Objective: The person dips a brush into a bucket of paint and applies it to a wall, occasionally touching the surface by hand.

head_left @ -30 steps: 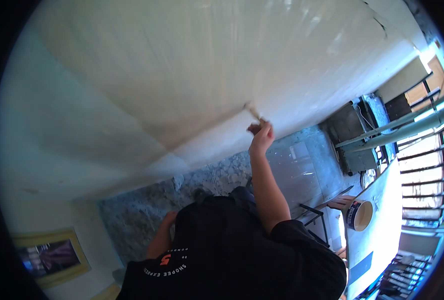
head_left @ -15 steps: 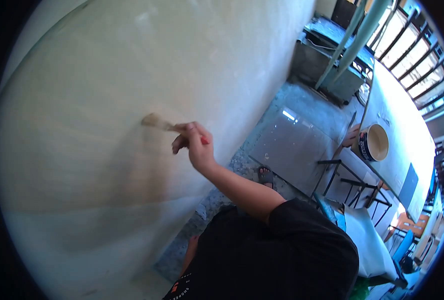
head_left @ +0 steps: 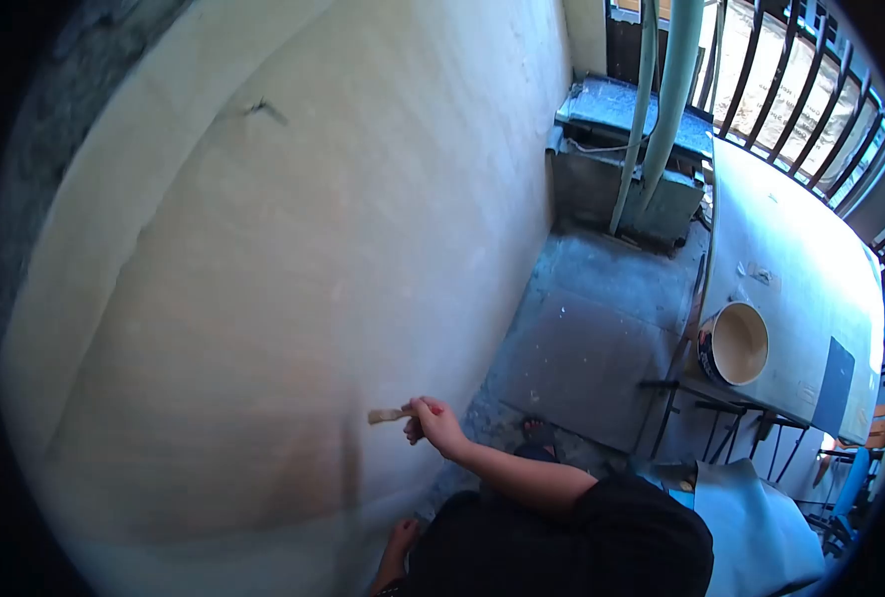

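Observation:
My right hand [head_left: 436,426] is closed around a paintbrush [head_left: 391,416], its pale bristles pointing left. The bristles overlap the cream-coloured wall [head_left: 263,289] in this view. A brownish, shadowed band runs along the wall's lower part, left of the brush. Low beside my dark clothing, my left hand [head_left: 403,537] hangs near the foot of the wall; its fingers show too small to make out their pose.
A bucket [head_left: 739,344] stands on the long table [head_left: 801,269] to the right, near a dark flat sheet [head_left: 834,383]. Two pale pipes [head_left: 669,109] rise by a grey box [head_left: 622,194]. A large board [head_left: 592,358] lies on the floor; barred railings line the back.
The camera view has shifted, showing more of the upper wall. My right hand with the paintbrush now appears lower and further right in the picture, close to my body.

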Tool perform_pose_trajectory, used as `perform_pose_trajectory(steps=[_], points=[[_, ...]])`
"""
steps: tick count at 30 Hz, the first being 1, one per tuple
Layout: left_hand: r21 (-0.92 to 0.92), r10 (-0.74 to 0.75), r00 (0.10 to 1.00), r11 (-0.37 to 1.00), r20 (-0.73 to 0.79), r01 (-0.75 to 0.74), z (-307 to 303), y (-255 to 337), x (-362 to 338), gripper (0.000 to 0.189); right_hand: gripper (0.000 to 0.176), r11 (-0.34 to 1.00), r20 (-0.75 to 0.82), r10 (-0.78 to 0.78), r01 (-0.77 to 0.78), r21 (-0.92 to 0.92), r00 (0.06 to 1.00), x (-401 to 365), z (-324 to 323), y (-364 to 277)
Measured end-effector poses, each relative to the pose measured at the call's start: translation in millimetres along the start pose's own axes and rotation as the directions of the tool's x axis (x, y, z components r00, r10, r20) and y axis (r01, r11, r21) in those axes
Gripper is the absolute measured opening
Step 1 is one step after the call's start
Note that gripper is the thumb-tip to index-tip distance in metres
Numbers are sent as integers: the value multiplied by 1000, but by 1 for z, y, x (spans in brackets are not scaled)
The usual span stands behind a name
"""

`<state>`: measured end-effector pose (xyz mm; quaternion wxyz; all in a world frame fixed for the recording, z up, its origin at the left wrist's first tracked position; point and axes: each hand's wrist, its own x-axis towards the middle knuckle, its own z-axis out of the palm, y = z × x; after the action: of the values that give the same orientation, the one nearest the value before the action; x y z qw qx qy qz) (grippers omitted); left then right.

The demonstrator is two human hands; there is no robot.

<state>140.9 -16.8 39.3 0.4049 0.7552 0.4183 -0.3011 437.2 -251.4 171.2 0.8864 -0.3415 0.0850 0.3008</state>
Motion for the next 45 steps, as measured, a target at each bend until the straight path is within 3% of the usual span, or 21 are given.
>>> perform_pose_trajectory(steps=[3, 7, 9, 13, 15, 19, 21, 27, 29, 33, 37, 40, 42, 44, 45], points=[[157, 74, 997, 985, 29, -77, 2, -5, 37, 33, 34, 999, -78, 46, -45, 7, 996, 10, -28, -7], [163, 114, 993, 980, 15, -115, 1, 28, 38, 32, 35, 997, -131, 70, -66, 34, 989, 11, -46, -25], [122, 49, 998, 991, 33, -52, 3, 54, 29, 31, 35, 997, -133, 69, -65, 37, 989, 12, -56, -27], [100, 52, 998, 993, 29, -55, 6, 61, 35, 32, 35, 997, -150, 78, -73, 35, 986, 14, -65, -37], [203, 156, 988, 967, -6, -151, 10, 50, 47, 35, 35, 996, -126, 93, -94, -3, 988, 17, -65, -43], [249, 212, 972, 951, -98, -182, 18, 58, 27, 39, 35, 997, -99, -67, 69, 16, 993, 23, -52, -57], [149, 153, 986, 979, -72, -141, 20, 60, 15, 41, 36, 991, -70, -128, 130, 28, 989, 29, -42, -62], [-47, 78, 965, 995, -250, -92, 43, 12, 9, 39, 36, 971, 37, -238, 238, 7, 971, 34, 31, -127], [-222, -94, 966, 974, -242, 40, 51, 15, -9, 40, 35, 897, 102, -441, 435, 82, 892, 35, 65, -154], [-281, -148, 966, 956, -214, 84, 81, -37, 1, 41, 36, 753, 191, -658, 643, 144, 728, 29, 136, -213], [-293, -124, 958, 955, -260, 44, 103, -55, -3, 40, 38, 696, 277, -712, 699, 164, 645, 38, 173, -234], [-287, -163, 940, 955, -299, 74, 113, -54, -12, 40, 30, 686, 215, -710, 727, -4, 671, 51, 167, -217], [-296, -191, 927, 951, -323, 92, 116, -60, -9, 40, 29, 763, 74, -635, 640, -90, 769, 58, 136, -194], [-192, -113, 936, 980, -335, 50, 128, -90, 9, 37, 26, 812, -73, -583, 580, -60, 809, 58, 97, -167], [-228, -132, 926, 972, -354, 51, 129, -91, 4, 37, 25, 834, -122, -551, 544, -89, 825, 49, 82, -156]])
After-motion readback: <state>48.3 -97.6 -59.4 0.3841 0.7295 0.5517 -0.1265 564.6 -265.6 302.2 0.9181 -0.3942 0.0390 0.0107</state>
